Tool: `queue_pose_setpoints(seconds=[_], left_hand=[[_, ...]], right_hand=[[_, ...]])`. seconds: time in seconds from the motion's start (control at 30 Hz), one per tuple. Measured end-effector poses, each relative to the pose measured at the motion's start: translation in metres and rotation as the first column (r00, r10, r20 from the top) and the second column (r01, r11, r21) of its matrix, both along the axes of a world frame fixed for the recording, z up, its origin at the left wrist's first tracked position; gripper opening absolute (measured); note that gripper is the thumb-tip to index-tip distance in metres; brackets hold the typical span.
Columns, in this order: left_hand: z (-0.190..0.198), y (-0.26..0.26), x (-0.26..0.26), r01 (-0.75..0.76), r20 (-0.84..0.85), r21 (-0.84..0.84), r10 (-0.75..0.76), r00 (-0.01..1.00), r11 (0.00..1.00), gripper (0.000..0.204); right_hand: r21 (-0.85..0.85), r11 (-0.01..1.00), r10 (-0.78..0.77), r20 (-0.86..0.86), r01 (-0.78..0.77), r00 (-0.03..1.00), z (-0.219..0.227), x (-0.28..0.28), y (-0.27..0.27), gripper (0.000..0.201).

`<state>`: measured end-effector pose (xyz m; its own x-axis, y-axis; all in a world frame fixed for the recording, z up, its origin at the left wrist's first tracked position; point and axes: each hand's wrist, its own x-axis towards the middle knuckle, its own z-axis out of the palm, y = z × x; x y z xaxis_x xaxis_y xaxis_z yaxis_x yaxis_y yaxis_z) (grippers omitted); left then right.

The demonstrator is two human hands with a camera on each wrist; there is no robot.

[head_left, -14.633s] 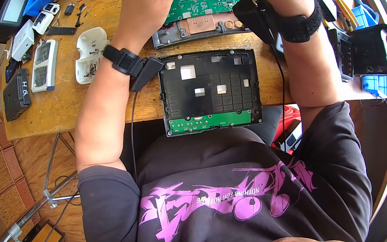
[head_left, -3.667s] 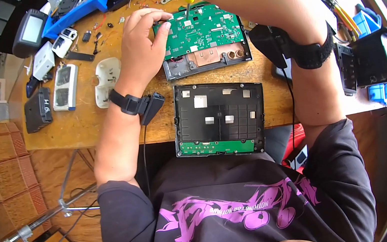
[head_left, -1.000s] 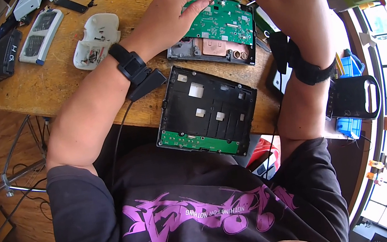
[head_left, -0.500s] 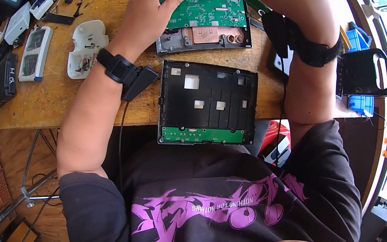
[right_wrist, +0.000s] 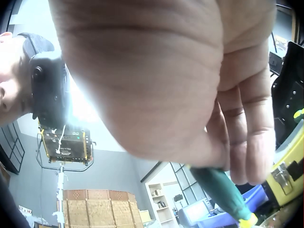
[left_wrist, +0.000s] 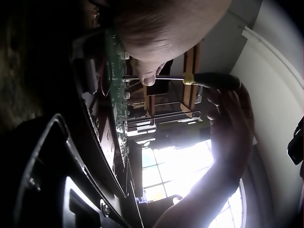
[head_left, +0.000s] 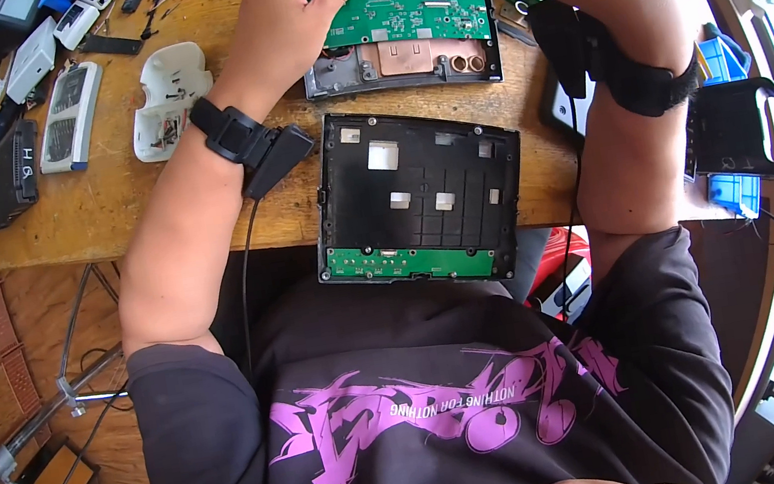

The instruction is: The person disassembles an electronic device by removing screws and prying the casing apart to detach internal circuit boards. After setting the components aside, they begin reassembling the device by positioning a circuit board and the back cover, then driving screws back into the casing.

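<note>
My right hand (right_wrist: 152,85) grips the green handle of a screwdriver (right_wrist: 218,192) with a yellow collar; in the head view this hand is mostly cut off by the top edge. With thumb and fingers, my left hand (head_left: 294,8) pinches the screwdriver's thin shaft (left_wrist: 171,77) near its lower end. That end meets the green circuit board (head_left: 411,10), close to its far left part. The board lies in a dark housing (head_left: 346,78) with a copper-coloured plate (head_left: 405,56). Nearer my body, a black cover (head_left: 416,166) with a green strip board overhangs the table edge.
Left of the housing stands a white shell (head_left: 170,89) holding small screws. Farther left are a white bit case (head_left: 71,115) and a black box (head_left: 13,180). A phone (head_left: 568,107) lies beneath my right forearm, with a black case (head_left: 739,130) beyond it.
Earlier my left fingers lay at the board's left edge. A second ago the screwdriver was tilted, its tip at my left fingers; now it stands on the board. The head view has shifted.
</note>
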<state>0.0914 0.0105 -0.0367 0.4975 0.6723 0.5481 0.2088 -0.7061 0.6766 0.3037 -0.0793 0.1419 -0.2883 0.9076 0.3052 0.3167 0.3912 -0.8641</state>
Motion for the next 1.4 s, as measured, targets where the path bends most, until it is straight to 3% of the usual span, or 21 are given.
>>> queue_pose_setpoints(seconds=[0.03,0.1,0.13,0.2,0.23,0.3,0.43,0.5,0.6,0.63,0.7,0.73,0.8,0.83,0.9,1.17,1.23,1.27,1.33,1.37,1.4], left_hand=[[0.000,0.001,0.000,0.045,0.020,-0.001,-0.045,0.999,0.999,0.014],[0.001,-0.001,-0.001,0.043,0.023,0.013,-0.043,0.999,0.999,0.014],[0.001,-0.001,-0.001,0.038,0.028,0.029,-0.039,0.999,0.999,0.013],[0.002,0.000,-0.002,0.029,0.025,0.031,-0.030,0.999,0.999,0.013],[0.002,0.000,-0.002,0.021,0.018,0.035,-0.022,1.000,0.999,0.013],[0.000,0.002,-0.003,0.012,0.013,0.037,-0.013,1.000,0.999,0.013],[0.002,-0.001,-0.005,0.005,-0.014,0.026,-0.004,1.000,1.000,0.013],[0.002,-0.003,-0.005,0.019,-0.008,0.029,-0.018,1.000,0.999,0.014],[0.001,-0.001,-0.004,0.031,-0.003,0.033,-0.031,1.000,0.999,0.014],[0.001,0.000,-0.004,0.031,0.000,0.031,-0.031,1.000,0.999,0.014],[0.003,-0.002,-0.004,0.038,0.002,0.032,-0.038,0.999,0.999,0.014],[0.003,-0.003,-0.005,0.042,0.003,0.032,-0.042,0.999,0.999,0.013],[0.000,0.000,-0.004,0.039,0.002,0.027,-0.039,0.999,0.999,0.013],[-0.001,0.001,-0.003,0.041,0.000,0.024,-0.041,0.999,0.999,0.013],[-0.003,0.002,-0.003,0.053,0.013,0.031,-0.053,0.998,0.998,0.013],[-0.004,0.004,0.002,0.084,0.027,0.086,-0.087,0.996,0.993,0.009],[-0.001,0.000,0.002,0.071,0.030,0.002,-0.071,0.997,0.997,0.009],[0.001,-0.002,0.001,0.070,0.031,0.001,-0.070,0.997,0.998,0.009],[0.005,-0.006,0.000,0.058,0.011,-0.010,-0.058,0.998,0.998,0.009],[0.005,-0.006,0.000,0.056,0.011,-0.009,-0.056,0.998,0.998,0.009],[0.005,-0.005,0.000,0.061,0.013,-0.002,-0.060,0.998,0.998,0.009]], right_hand=[[-0.001,1.000,0.001,0.000,-0.001,1.000,-0.005,-0.003,0.000,0.038],[0.496,0.855,-0.393,0.422,0.155,0.817,-0.022,-0.016,-0.005,0.038],[0.495,0.855,-0.392,0.425,0.154,0.816,-0.035,-0.011,0.004,0.038],[0.743,0.656,-0.130,0.284,-0.132,0.950,-0.054,-0.003,0.031,0.035],[0.741,0.656,-0.123,0.287,-0.139,0.950,-0.054,0.000,0.030,0.035],[0.583,0.812,-0.293,0.436,-0.019,0.851,-0.048,0.001,0.021,0.030],[0.584,0.811,-0.329,0.415,0.028,0.848,-0.032,-0.013,-0.001,0.036],[0.587,0.802,-0.469,0.501,0.112,0.728,-0.031,-0.018,-0.001,0.034],[0.490,0.840,-0.505,0.544,0.235,0.670,-0.020,-0.033,-0.008,0.028],[0.490,0.839,-0.506,0.544,0.236,0.670,-0.026,-0.024,-0.001,0.028],[0.635,0.772,-0.255,0.363,-0.037,0.896,-0.044,0.003,0.021,0.024],[0.633,0.773,-0.253,0.365,-0.040,0.896,-0.029,-0.017,0.011,0.024],[0.273,0.887,-0.461,0.563,0.372,0.686,0.003,-0.051,-0.014,0.021],[0.275,0.886,-0.463,0.562,0.373,0.686,-0.007,-0.048,-0.013,0.021],[0.697,0.698,-0.555,0.381,0.164,0.739,-0.039,-0.035,-0.008,0.022],[0.667,0.727,-0.556,0.434,0.162,0.709,-0.039,-0.022,-0.004,0.027],[0.664,0.745,-0.382,0.348,0.063,0.856,-0.049,-0.006,0.020,0.025],[0.663,0.746,-0.380,0.348,0.061,0.857,-0.057,-0.007,0.017,0.025],[0.830,0.544,-0.417,0.139,0.124,0.898,-0.064,-0.028,0.005,0.026],[0.830,0.544,-0.415,0.139,0.123,0.899,-0.057,-0.024,0.005,0.026],[0.671,0.726,-0.447,0.296,0.150,0.844,-0.043,-0.016,0.005,0.028]])
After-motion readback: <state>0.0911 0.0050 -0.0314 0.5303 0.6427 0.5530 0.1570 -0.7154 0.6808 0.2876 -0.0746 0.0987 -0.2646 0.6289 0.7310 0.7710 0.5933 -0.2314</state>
